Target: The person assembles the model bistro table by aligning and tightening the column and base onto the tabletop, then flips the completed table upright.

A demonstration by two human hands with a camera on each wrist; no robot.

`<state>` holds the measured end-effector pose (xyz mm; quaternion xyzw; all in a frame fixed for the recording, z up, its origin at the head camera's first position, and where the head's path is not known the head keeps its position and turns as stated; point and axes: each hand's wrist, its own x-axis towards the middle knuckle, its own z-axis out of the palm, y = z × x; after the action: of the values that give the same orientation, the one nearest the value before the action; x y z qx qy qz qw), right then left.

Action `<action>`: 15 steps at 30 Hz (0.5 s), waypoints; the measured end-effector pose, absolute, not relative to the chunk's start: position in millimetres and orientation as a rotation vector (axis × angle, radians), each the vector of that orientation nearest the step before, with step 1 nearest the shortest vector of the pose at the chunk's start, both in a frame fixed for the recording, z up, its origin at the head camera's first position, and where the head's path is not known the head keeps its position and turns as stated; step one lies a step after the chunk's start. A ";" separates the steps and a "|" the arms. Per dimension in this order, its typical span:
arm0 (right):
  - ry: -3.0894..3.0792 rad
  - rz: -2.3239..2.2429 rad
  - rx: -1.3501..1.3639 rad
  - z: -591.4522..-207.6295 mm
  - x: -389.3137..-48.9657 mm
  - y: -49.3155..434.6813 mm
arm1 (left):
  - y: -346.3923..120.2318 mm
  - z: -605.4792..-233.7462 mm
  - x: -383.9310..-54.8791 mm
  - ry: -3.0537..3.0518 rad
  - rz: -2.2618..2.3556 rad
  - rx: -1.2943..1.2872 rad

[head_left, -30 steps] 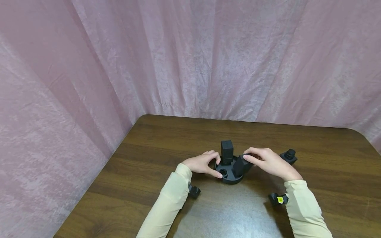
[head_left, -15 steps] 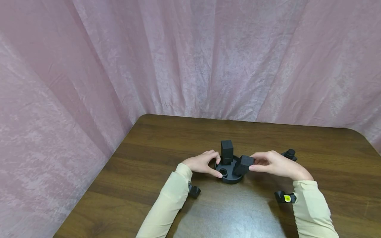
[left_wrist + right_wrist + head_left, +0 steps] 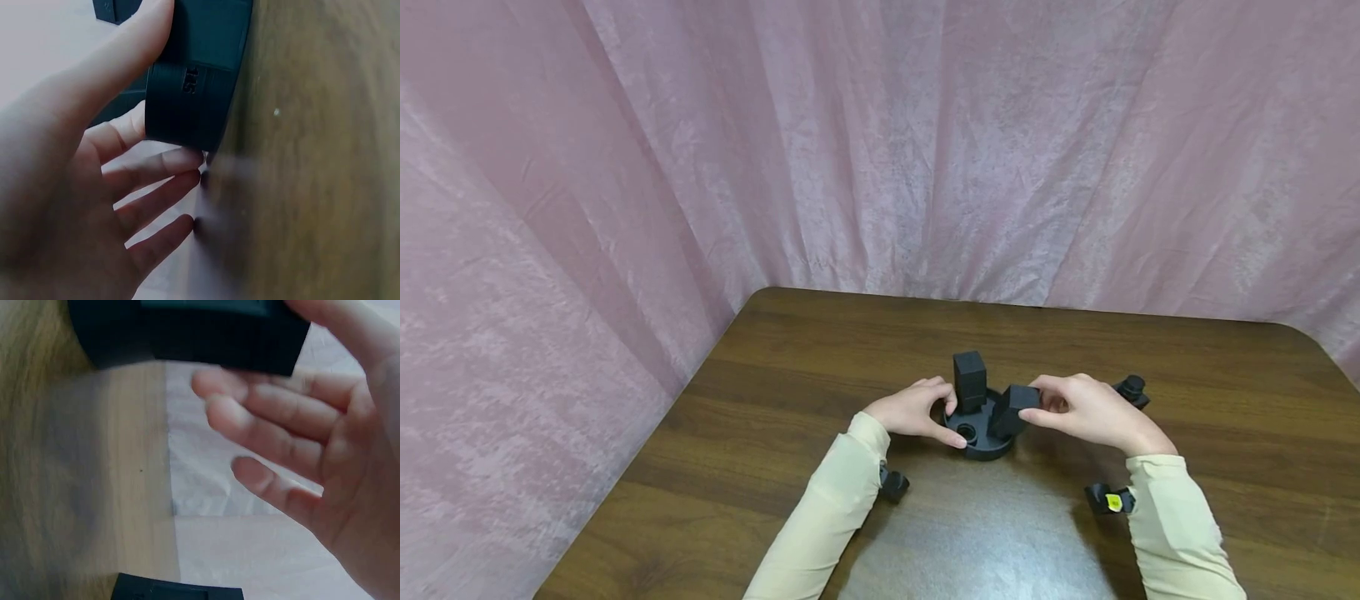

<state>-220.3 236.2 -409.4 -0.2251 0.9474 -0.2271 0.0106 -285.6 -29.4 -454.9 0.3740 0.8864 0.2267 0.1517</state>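
A round black base (image 3: 988, 454) with a raised rim stands on the table. My left hand (image 3: 913, 411) grips its left side between thumb and fingers; small raised marks show on the base's wall (image 3: 187, 106) in the left wrist view. At the far side of the base an upright black rectangular block (image 3: 970, 382) stands. A second black block (image 3: 1017, 403) rises from the right side, leaning right, and my right hand (image 3: 1086, 410) pinches its upper part between thumb and fingers. Near my left thumb, a small round socket (image 3: 967, 432) shows inside the base. The second block's lower end is hidden.
Behind my right hand lies another black block-shaped piece with a round end (image 3: 1131, 387), partly hidden. The brown wooden table (image 3: 820, 350) reaches to a pink curtain (image 3: 880, 167) at the back and left. Each wrist wears a small black camera.
My right hand moved right and turned its hold on the leaning block, then came back slightly left. The base shifted very slightly, with my left hand still on it.
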 end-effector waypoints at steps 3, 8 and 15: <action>3.030 -0.669 -0.645 -409.7 -220.5 233.6 | -26.8 -453.6 -284.1 2.571 0.656 1.035; 3.157 -0.603 -0.585 -410.7 -223.0 231.0 | -22.8 -452.2 -283.3 2.615 0.670 1.000; 3.172 -0.645 -0.544 -410.7 -224.5 232.4 | -22.7 -451.2 -281.4 2.616 0.643 0.987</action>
<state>-224.5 232.4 -410.7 -0.1653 0.9640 -0.1959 -0.0704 -281.4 -22.7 -451.2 0.3409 0.9033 0.2220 0.1359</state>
